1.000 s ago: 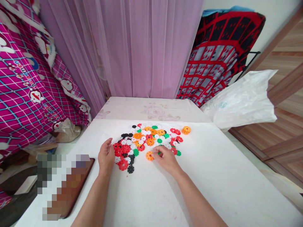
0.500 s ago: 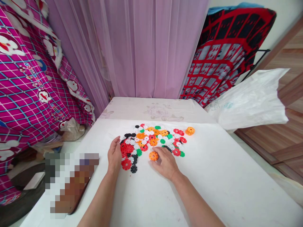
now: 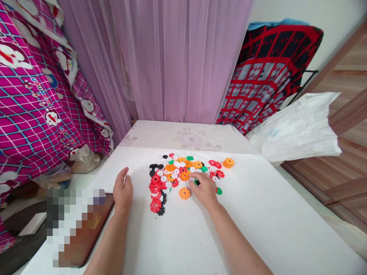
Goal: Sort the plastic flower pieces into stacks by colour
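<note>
Snowflake-shaped plastic discs in red, white, black, orange and green lie in a loose pile point(image 3: 169, 173) on the table. My right hand point(image 3: 205, 191) is over the pile's near right side, thumb and index finger apart, nothing visibly held. Its index fingertip is by an orange disc point(image 3: 185, 175); whether they touch I cannot tell. Another orange disc point(image 3: 184, 193) lies just in front of the pile, left of this hand. My left hand point(image 3: 123, 190) is open beside the pile's left side, apart from the red discs point(image 3: 155, 187).
A small stack of orange discs point(image 3: 228, 163) sits right of the pile. On the left of the white table point(image 3: 258, 221) lies a brown case point(image 3: 94, 233), partly blurred out. A white plastic bag point(image 3: 298, 130) stands at the right edge; a purple curtain point(image 3: 177, 61) hangs behind.
My right hand has let go of the orange disc in front of the pile and moved up and right over the discs. My left hand has moved left, away from the red discs.
</note>
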Action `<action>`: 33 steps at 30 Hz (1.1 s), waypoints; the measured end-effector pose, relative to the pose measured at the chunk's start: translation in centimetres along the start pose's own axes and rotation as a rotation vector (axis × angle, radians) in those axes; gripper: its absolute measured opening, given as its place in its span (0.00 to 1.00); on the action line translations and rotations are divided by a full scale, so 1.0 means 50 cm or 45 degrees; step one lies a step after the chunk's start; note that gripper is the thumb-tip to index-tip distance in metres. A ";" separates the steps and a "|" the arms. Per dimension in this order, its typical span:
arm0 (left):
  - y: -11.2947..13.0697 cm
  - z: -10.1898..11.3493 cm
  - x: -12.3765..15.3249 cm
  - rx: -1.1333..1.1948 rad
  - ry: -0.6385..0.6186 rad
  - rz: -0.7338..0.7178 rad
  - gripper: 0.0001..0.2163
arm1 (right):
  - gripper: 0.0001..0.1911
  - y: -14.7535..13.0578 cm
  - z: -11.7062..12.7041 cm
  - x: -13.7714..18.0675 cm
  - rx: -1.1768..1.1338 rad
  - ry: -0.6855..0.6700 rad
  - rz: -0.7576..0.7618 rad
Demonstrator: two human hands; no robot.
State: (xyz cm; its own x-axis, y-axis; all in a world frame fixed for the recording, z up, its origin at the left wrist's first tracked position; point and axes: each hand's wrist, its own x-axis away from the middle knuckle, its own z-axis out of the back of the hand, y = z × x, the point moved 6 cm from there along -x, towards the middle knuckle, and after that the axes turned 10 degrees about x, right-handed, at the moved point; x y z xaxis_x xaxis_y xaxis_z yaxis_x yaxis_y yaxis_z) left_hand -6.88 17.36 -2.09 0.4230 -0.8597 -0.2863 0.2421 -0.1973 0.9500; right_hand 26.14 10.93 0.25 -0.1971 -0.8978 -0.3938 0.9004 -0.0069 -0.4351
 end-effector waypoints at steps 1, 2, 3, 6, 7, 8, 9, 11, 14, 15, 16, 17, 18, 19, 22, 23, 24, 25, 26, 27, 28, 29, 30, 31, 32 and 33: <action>-0.006 0.005 -0.005 -0.148 -0.032 -0.011 0.19 | 0.09 -0.003 -0.007 -0.012 0.028 -0.061 0.000; -0.007 0.000 -0.007 -0.279 -0.105 -0.056 0.19 | 0.09 -0.007 -0.014 -0.023 0.060 -0.120 0.007; -0.006 -0.010 -0.007 -0.402 -0.199 -0.111 0.19 | 0.10 -0.013 -0.020 -0.032 0.094 -0.170 0.022; 0.007 -0.053 0.008 -0.707 -0.440 -0.287 0.18 | 0.12 -0.032 -0.035 -0.047 0.202 -0.252 0.101; 0.011 -0.064 0.013 -0.785 -0.477 -0.324 0.18 | 0.13 -0.036 -0.038 -0.050 0.232 -0.258 0.123; 0.014 -0.072 0.017 -0.848 -0.494 -0.347 0.18 | 0.13 -0.038 -0.041 -0.052 0.254 -0.257 0.134; 0.017 -0.077 0.019 -0.898 -0.503 -0.358 0.19 | 0.13 -0.038 -0.043 -0.054 0.263 -0.251 0.131; 0.018 -0.083 0.023 -0.966 -0.524 -0.361 0.19 | 0.14 -0.032 -0.045 -0.055 0.245 -0.239 0.093; 0.017 -0.084 0.025 -1.007 -0.558 -0.360 0.20 | 0.16 -0.019 -0.036 -0.048 0.141 -0.219 0.005; 0.017 -0.083 0.024 -1.005 -0.563 -0.360 0.20 | 0.16 -0.016 -0.029 -0.041 0.089 -0.210 -0.021; 0.017 -0.082 0.024 -0.997 -0.567 -0.358 0.20 | 0.16 -0.015 -0.022 -0.032 0.033 -0.201 -0.037; 0.017 -0.082 0.024 -0.988 -0.570 -0.354 0.20 | 0.15 -0.015 -0.014 -0.021 -0.019 -0.194 -0.042; 0.018 -0.081 0.024 -0.978 -0.570 -0.348 0.20 | 0.15 -0.018 -0.006 -0.009 -0.060 -0.192 -0.032; 0.018 -0.081 0.023 -0.970 -0.567 -0.342 0.20 | 0.15 -0.023 0.001 0.004 -0.083 -0.195 -0.009; 0.020 -0.079 0.024 -0.952 -0.558 -0.337 0.20 | 0.16 -0.041 0.012 0.038 -0.074 -0.210 0.085; 0.020 -0.078 0.025 -0.944 -0.560 -0.339 0.20 | 0.17 -0.047 0.013 0.045 -0.060 -0.211 0.112; 0.021 -0.078 0.026 -0.937 -0.566 -0.342 0.20 | 0.17 -0.052 0.014 0.051 -0.048 -0.210 0.134; 0.022 -0.077 0.026 -0.931 -0.573 -0.342 0.20 | 0.17 -0.056 0.014 0.054 -0.036 -0.208 0.151; 0.022 -0.077 0.026 -0.925 -0.580 -0.340 0.20 | 0.18 -0.059 0.013 0.056 -0.023 -0.208 0.167; 0.022 -0.076 0.026 -0.921 -0.584 -0.335 0.20 | 0.18 -0.062 0.012 0.057 -0.009 -0.212 0.178; 0.023 -0.076 0.026 -0.919 -0.588 -0.330 0.19 | 0.18 -0.064 0.011 0.058 0.006 -0.217 0.187; 0.023 -0.075 0.025 -0.919 -0.590 -0.323 0.19 | 0.18 -0.065 0.009 0.058 0.021 -0.221 0.193; 0.023 -0.075 0.024 -0.922 -0.593 -0.316 0.19 | 0.18 -0.066 0.008 0.059 0.035 -0.222 0.199; 0.024 -0.075 0.024 -0.926 -0.598 -0.310 0.19 | 0.18 -0.067 0.008 0.059 0.045 -0.219 0.205; 0.024 -0.076 0.024 -0.932 -0.604 -0.304 0.20 | 0.18 -0.067 0.007 0.059 0.050 -0.214 0.210; 0.025 -0.076 0.024 -0.937 -0.610 -0.300 0.20 | 0.18 -0.067 0.006 0.060 0.053 -0.209 0.213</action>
State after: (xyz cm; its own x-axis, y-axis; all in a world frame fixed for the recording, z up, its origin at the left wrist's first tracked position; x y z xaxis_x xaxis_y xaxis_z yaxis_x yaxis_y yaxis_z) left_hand -2.74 17.90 -1.70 -0.0766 -0.9714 -0.2246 0.8426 -0.1835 0.5063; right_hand 22.67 8.12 0.78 0.0187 -0.9475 -0.3192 0.9310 0.1329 -0.3399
